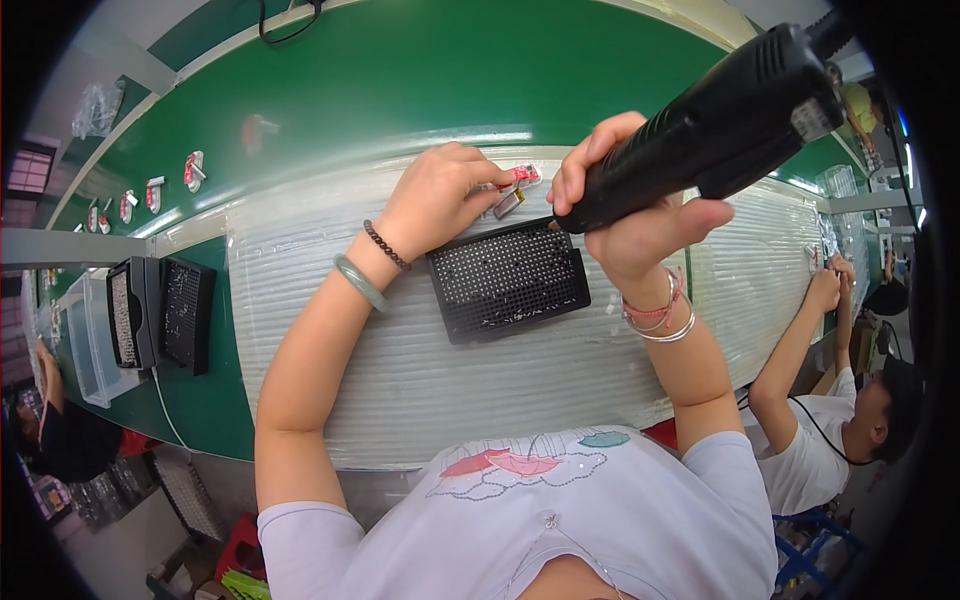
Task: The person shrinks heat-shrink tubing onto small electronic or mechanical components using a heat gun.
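From the screw tray on the mat, a circuit board sits at twelve o'clock, electric screwdriver at two.

Black tool, cord cut off at upper right

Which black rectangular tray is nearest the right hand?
The black rectangular tray on the pale ribbed mat, beside the right hand. The two other black trays sit side by side at far left.

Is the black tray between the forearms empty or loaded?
Loaded, at least partly: small pale pieces dot the black tray.
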`<state>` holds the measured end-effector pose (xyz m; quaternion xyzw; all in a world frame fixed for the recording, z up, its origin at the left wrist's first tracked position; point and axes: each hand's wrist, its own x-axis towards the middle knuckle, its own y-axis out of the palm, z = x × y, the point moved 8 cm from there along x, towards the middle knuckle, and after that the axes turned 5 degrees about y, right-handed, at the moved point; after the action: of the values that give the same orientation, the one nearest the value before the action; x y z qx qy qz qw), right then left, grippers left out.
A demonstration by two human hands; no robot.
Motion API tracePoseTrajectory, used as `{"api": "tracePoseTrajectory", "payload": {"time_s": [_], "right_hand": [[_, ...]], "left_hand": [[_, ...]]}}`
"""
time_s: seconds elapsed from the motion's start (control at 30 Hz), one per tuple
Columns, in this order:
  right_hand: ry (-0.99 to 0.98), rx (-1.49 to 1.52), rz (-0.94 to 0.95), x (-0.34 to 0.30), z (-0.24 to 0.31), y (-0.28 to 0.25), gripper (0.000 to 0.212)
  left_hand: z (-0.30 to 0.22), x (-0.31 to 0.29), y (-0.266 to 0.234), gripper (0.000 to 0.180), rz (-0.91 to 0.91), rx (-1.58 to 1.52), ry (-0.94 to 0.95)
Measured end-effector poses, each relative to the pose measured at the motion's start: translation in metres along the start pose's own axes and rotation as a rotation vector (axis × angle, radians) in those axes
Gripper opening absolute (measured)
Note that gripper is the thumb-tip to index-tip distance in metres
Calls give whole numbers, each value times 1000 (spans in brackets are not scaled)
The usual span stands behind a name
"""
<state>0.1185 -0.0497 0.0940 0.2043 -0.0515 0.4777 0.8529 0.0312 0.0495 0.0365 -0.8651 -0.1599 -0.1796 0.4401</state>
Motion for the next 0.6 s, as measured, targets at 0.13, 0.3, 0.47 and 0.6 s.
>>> {"api": "tracePoseTrajectory", "payload": {"time_s": [0.13,0.3,0.47,0.6], "right_hand": [[37,-117,16,-7,-13,0,99],[27,-111,1,-6,-13,-1,99],[24,-98,-65,-6,-16,-3,98],[28,-103,-81,-7,-19,-5,98]], "left_hand": [[-2,1,-1,15,-30,5,11],[-1,-1,-2,15,-21,8,3],[-3,0,-2,15,-24,10,8],[-3,0,-2,15,-28,10,8]]}}
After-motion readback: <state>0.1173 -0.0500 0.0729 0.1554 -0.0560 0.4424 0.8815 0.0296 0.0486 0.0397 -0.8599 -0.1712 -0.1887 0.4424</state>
